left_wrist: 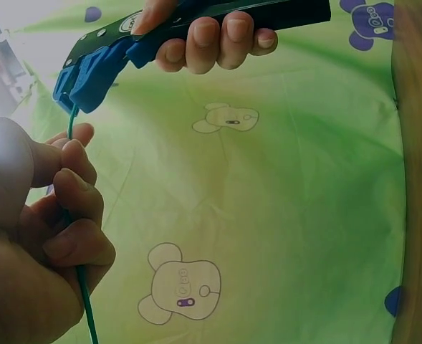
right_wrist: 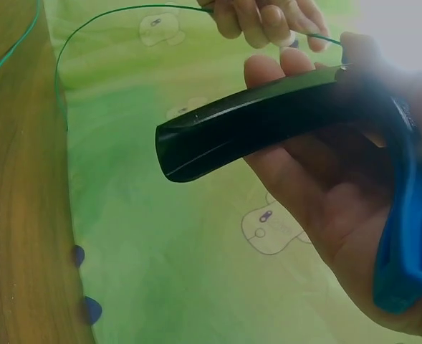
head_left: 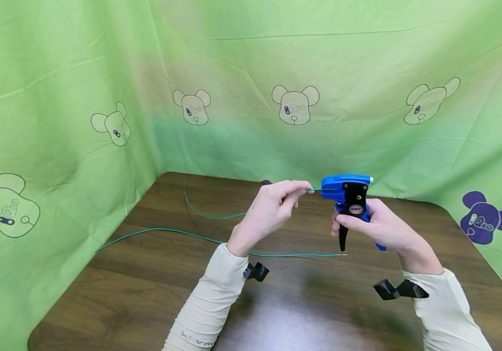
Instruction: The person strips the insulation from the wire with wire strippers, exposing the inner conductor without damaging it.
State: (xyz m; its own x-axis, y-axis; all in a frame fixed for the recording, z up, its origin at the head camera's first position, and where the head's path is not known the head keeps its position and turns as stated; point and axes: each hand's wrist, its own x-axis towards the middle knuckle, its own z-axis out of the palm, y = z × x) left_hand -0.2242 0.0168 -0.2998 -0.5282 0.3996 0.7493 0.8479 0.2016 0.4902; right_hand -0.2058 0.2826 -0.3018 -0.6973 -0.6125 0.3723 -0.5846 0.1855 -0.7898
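My right hand [head_left: 384, 228] grips a blue and black wire stripper [head_left: 356, 197] above the table, with fingers round its black handle [right_wrist: 246, 122] and the blue handle [right_wrist: 404, 236] against the palm. Left of the tool, my left hand [head_left: 272, 207] pinches a green wire [left_wrist: 86, 301] close to its end. That end enters the nose of the stripper [left_wrist: 89, 79]; how deep it sits inside is hidden. The wire runs back through the curled left fingers and loops over the table. Its other end [head_left: 342, 254], with a short bare metal tip, lies on the wood below the tool.
The brown wooden table [head_left: 145, 287] is bordered at the back and sides by green cloth [head_left: 242, 58] printed with bear heads. A black camera mount [head_left: 257, 271] sits at the left wrist, another mount [head_left: 400, 289] at the right. A small dark thing [head_left: 266, 182] shows behind the left hand.
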